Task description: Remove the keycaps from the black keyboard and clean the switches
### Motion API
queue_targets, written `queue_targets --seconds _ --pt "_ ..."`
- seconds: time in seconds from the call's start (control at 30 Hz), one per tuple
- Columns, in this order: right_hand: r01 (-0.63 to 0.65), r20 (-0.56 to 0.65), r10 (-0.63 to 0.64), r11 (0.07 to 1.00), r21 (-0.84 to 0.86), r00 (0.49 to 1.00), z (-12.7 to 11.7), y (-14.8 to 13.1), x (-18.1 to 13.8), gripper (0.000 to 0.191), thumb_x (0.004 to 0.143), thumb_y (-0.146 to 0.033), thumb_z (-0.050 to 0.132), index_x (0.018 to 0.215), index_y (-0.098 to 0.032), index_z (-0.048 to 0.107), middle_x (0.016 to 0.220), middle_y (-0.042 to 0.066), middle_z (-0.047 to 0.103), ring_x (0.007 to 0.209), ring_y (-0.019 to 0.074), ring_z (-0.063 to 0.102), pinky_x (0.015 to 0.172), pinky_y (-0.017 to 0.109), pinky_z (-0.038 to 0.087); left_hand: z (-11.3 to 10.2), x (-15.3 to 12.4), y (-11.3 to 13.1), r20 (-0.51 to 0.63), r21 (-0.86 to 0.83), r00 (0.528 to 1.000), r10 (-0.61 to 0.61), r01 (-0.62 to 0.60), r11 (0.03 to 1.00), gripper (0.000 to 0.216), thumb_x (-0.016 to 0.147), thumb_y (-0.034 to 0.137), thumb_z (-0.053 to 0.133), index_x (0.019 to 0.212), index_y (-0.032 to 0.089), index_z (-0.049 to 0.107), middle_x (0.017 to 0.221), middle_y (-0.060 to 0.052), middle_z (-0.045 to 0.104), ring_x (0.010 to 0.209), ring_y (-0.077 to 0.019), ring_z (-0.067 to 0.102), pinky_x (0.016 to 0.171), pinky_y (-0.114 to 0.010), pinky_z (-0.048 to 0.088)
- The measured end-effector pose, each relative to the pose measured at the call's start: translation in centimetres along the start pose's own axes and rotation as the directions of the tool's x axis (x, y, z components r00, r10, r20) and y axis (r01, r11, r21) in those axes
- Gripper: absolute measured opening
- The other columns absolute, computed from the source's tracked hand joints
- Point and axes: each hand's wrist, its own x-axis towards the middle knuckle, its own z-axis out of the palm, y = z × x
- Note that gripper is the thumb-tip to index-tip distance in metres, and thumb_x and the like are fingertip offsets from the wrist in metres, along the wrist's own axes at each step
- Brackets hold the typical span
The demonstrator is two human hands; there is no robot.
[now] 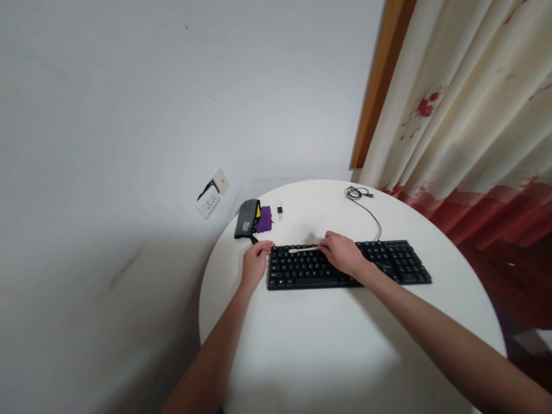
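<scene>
Right hand [338, 251] is closed in a pinch on one end of a white stick [303, 249], which extends leftward from the fingertips toward the left hand [255, 261]. Stick lies over the upper key rows of the black keyboard [308, 267], its long axis roughly parallel to the keyboard's. Left hand, farther from the stick, is at the keyboard's upper left corner, fingers partly extended; whether it grips cannot be determined.
</scene>
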Motion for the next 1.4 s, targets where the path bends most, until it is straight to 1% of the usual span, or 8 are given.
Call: queue_targets --seconds 0.2,0.3,0.57,0.7,0.83,0.97,1.17,1.4 --pt "-0.035 -0.015 0.035 0.999 0.018 0.999 -1.0 4.7 -2.4 0.028 0.098 -0.031 0.047 0.09 -0.021 0.072 0.094 0.006 0.065 0.086 0.0174 0.063 0.073 0.024 0.041 0.0 0.1 0.2 0.008 0.01 1.0 -0.017 0.016 1.0 0.031 0.07 0.016 0.049 0.091 0.014 0.072 0.094 -0.01 0.075 0.089 -0.0217 0.071 0.089 -0.04 0.054" --pt "-0.08 -0.01 0.08 0.997 -0.001 0.997 -1.9 7.2 -3.9 0.028 0.097 -0.03 0.048 0.088 -0.021 0.073 0.093 0.006 0.066 0.086 0.0175 0.063 0.073 0.024 0.041 -0.1 0.2 0.3 0.005 0.034 1.0 -0.024 0.024 0.999 0.031 0.07 0.017 0.049 0.091 0.013 0.071 0.094 -0.01 0.075 0.09 -0.0217 0.071 0.09 -0.04 0.054" --pt "-0.21 -0.033 0.208 0.975 -0.068 0.978 -4.5 13.9 -7.6 0.025 0.093 -0.03 0.052 0.089 -0.022 0.075 0.094 0.006 0.068 0.088 0.0189 0.063 0.075 0.025 0.042 -0.2 0.5 0.7 0.01 0.105 1.0 -0.023 0.021 0.994 0.032 0.07 0.023 0.052 0.094 0.014 0.073 0.096 -0.01 0.075 0.093 -0.0231 0.071 0.091 -0.039 0.055" --pt "-0.237 -0.037 0.235 0.967 -0.091 0.971 -5.5 17.2 -9.2 0.026 0.092 -0.031 0.053 0.09 -0.02 0.076 0.094 0.008 0.069 0.088 0.0193 0.063 0.078 0.025 0.043 -0.2 0.6 0.8 0.002 0.12 0.999 -0.034 0.033 0.992 0.033 0.068 0.023 0.053 0.093 0.015 0.073 0.095 -0.009 0.076 0.092 -0.0234 0.071 0.09 -0.038 0.056" --pt "-0.263 -0.047 0.26 0.961 -0.084 0.964 -5.9 20.0 -10.6 0.026 0.092 -0.033 0.054 0.092 -0.019 0.076 0.095 0.008 0.071 0.084 0.0189 0.064 0.076 0.025 0.044 -0.3 0.6 0.8 0.009 0.115 0.999 -0.036 0.035 0.993 0.034 0.068 0.024 0.052 0.094 0.015 0.072 0.097 -0.01 0.075 0.092 -0.0236 0.071 0.09 -0.039 0.056" --pt "-0.295 -0.075 0.29 0.952 -0.074 0.954 -6.2 21.7 -11.7 0.025 0.091 -0.032 0.056 0.09 -0.018 0.076 0.092 0.009 0.073 0.084 0.0197 0.065 0.076 0.025 0.045 -0.1 0.4 1.3 0.004 0.133 0.999 -0.046 0.045 0.99 0.034 0.067 0.024 0.052 0.093 0.014 0.072 0.097 -0.01 0.075 0.091 -0.0238 0.071 0.09 -0.039 0.056" --pt "-0.333 -0.094 0.326 0.941 -0.06 0.941 -7.1 22.8 -12.5 0.024 0.089 -0.028 0.056 0.091 -0.017 0.077 0.092 0.008 0.075 0.082 0.0191 0.066 0.074 0.024 0.045 0.1 0.3 1.9 -0.01 0.146 0.998 -0.068 0.069 0.987 0.035 0.066 0.024 0.051 0.092 0.015 0.072 0.096 -0.01 0.075 0.092 -0.0242 0.071 0.09 -0.039 0.056" --pt "-0.43 0.02 0.433 0.899 -0.079 0.901 -8.8 24.1 -12.9 0.021 0.086 -0.022 0.058 0.088 -0.017 0.078 0.086 0.008 0.076 0.077 0.0179 0.067 0.071 0.024 0.043 0.0 0.4 1.4 0.007 0.121 0.999 -0.045 0.043 0.992 0.034 0.067 0.024 0.05 0.092 0.017 0.072 0.096 -0.009 0.075 0.092 -0.0241 0.07 0.091 -0.04 0.055"
